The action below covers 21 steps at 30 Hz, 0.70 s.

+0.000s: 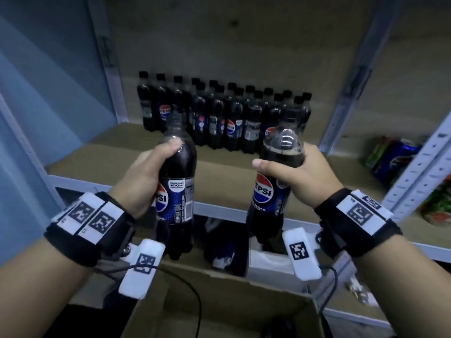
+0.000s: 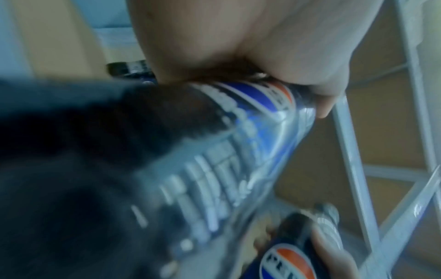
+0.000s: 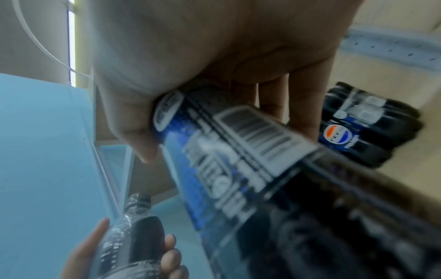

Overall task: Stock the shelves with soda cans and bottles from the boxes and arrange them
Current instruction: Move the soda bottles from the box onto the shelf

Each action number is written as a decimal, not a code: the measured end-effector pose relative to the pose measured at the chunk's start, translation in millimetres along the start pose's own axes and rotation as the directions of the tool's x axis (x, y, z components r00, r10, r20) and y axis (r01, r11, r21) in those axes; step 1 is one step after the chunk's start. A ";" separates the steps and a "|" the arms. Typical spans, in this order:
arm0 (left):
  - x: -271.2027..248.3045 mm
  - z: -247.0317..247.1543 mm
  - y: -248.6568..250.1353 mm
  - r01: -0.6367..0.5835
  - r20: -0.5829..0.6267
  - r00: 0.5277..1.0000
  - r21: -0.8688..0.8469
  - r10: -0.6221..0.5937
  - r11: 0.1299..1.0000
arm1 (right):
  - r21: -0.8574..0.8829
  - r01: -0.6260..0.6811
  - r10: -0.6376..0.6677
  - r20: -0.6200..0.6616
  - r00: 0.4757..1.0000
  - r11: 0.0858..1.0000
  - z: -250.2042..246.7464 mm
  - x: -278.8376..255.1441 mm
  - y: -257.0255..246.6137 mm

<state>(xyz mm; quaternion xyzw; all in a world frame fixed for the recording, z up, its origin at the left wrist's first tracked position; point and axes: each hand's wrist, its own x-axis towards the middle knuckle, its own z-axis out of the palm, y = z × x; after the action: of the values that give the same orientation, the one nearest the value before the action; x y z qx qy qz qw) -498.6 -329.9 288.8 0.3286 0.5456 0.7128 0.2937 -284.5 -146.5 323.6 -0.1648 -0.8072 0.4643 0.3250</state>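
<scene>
One Pepsi bottle (image 1: 176,189) is gripped by the left hand (image 1: 144,176), another Pepsi bottle (image 1: 273,191) by the right hand (image 1: 305,176), fingers wrapped round both, before the shelf (image 1: 219,172).

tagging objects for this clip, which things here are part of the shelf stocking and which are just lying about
Job:
left hand holding a Pepsi bottle
right hand holding a second Pepsi bottle
shelved bottles
cardboard box
shelf

Lying about:
cans in the neighbouring bay
black cable

Bare forearms, no sleeves. Black strap band on left wrist (image 1: 90,230), same on right wrist (image 1: 358,225). White plates with black square-pattern markers on each band. White marker block under each wrist; thin black cable from left block (image 1: 141,267).
</scene>
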 end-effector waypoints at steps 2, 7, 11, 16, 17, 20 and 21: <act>16.7 1.5 21.7 -0.075 -0.035 0.997 -0.028 0.074 0.997 | 0.005 0.032 -0.032 -0.034 0.999 0.999 -2.9 19.4 -10.2; 65.6 -3.9 45.9 -0.197 -0.155 0.970 -0.072 0.184 0.978 | -0.049 0.050 -0.054 -0.084 0.995 0.998 -5.5 65.9 -14.5; 105.3 -11.3 34.7 -0.252 -0.254 0.935 0.023 0.249 0.968 | -0.055 0.034 -0.040 -0.114 0.993 0.998 0.5 97.2 5.8; 142.2 -12.5 -2.3 -0.240 -0.301 0.900 0.265 0.317 0.934 | -0.059 -0.031 0.022 -0.141 0.990 0.998 15.8 124.2 47.9; 147.3 -11.7 -8.7 -0.237 -0.322 0.888 0.293 0.329 0.926 | -0.075 -0.043 0.032 -0.142 0.989 0.996 20.0 128.0 56.5; 162.6 -12.1 -24.0 -0.225 -0.357 0.864 0.356 0.355 0.907 | -0.106 -0.082 0.069 -0.120 0.990 0.991 33.0 136.5 79.5; 166.7 -12.4 -27.6 -0.224 -0.361 0.858 0.377 0.366 0.899 | -0.117 -0.093 0.081 -0.106 0.991 0.989 37.6 138.6 85.7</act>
<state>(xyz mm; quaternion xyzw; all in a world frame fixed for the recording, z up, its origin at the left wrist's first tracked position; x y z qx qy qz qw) -608.7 -201.2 284.4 0.2904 0.6470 0.7050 -0.0034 -414.8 -47.9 288.3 -0.2427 -0.8086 0.4191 0.3342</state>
